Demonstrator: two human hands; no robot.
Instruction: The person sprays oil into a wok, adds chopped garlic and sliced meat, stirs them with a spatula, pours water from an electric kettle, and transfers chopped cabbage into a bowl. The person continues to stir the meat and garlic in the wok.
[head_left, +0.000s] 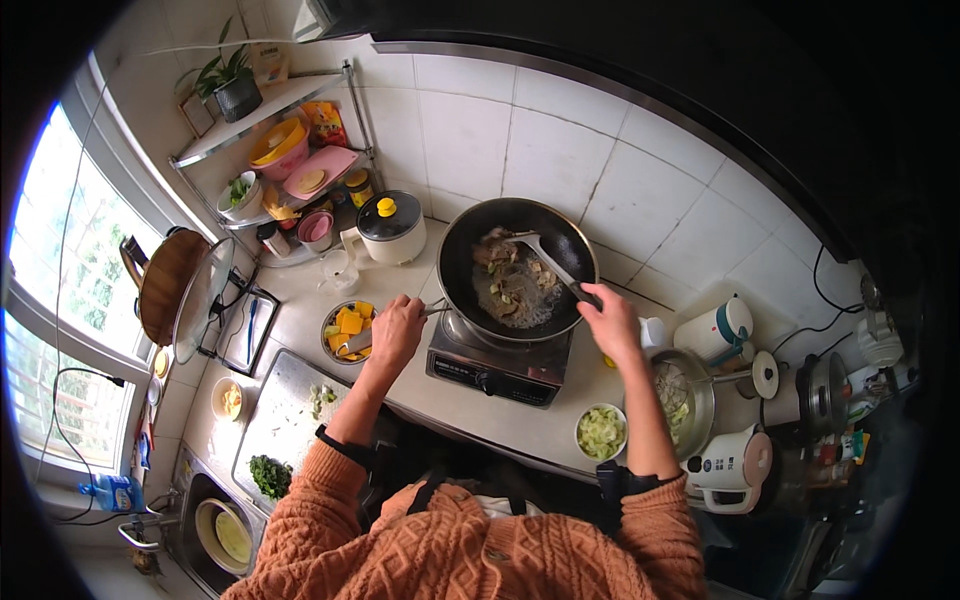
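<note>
My left hand (399, 330) is closed around the long handle of a black wok (555, 225), whose grip end reaches over a bowl of orange pumpkin-like chunks (351, 322). In my right hand (613, 322) is the dark handle of a cooking spatula (553, 264). Its grey blade rests among pieces of what looks like meat (495, 247) and chopped green bits in the wok. Bubbly liquid (517, 309) covers part of the wok's bottom. Under the wok stands a portable cooktop (487, 367) with a front knob.
A steel tray (281, 397) bears chopped greens (271, 475) at left, near a sink (189, 491). Right of the cooktop are a bowl of pale green pieces (601, 433), a steel pan (701, 405) and a white kettle (731, 466). A lidded electric pot (390, 232) stands behind.
</note>
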